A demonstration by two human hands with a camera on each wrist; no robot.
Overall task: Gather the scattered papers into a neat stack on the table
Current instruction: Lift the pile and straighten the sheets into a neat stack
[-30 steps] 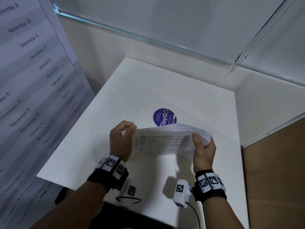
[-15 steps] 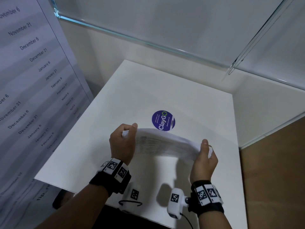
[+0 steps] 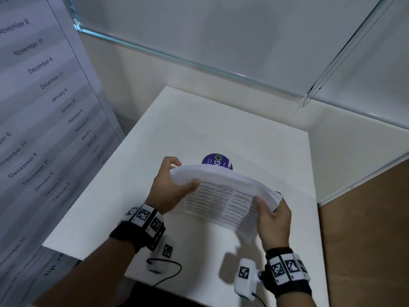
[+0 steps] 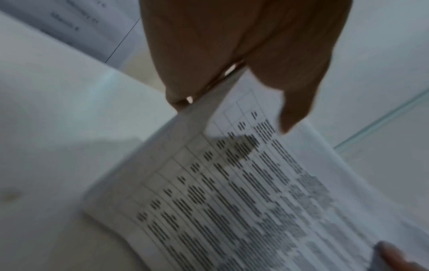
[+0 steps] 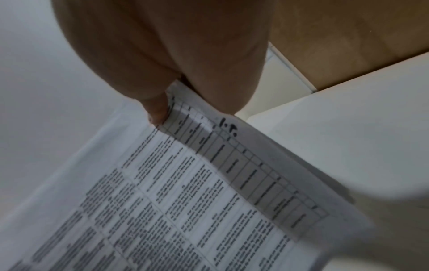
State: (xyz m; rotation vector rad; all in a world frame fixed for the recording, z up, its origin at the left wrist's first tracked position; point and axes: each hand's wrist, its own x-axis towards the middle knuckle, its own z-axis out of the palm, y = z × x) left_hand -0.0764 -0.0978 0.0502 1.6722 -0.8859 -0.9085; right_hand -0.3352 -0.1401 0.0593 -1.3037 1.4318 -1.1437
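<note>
A bundle of printed papers (image 3: 223,196) with tables of small text is held in the air above the white table (image 3: 199,120), bowed upward in the middle. My left hand (image 3: 174,187) grips its left edge, thumb on top. My right hand (image 3: 270,209) grips its right edge, thumb on the printed face. In the left wrist view the left fingers (image 4: 287,102) pinch the sheets (image 4: 243,201). In the right wrist view the right thumb (image 5: 153,102) and fingers clamp the papers' edge (image 5: 209,165), where one sheet sits offset from the others.
A round purple sticker (image 3: 218,161) lies on the table just behind the papers. A large banner with dates (image 3: 39,107) stands on the left. Glass panels (image 3: 221,29) wall in the back and right. Brown floor (image 3: 365,229) lies to the right.
The papers were tipped flatter half a second ago; now they are raised and arched, printed face toward me. Both hands moved up with them and keep their hold.
</note>
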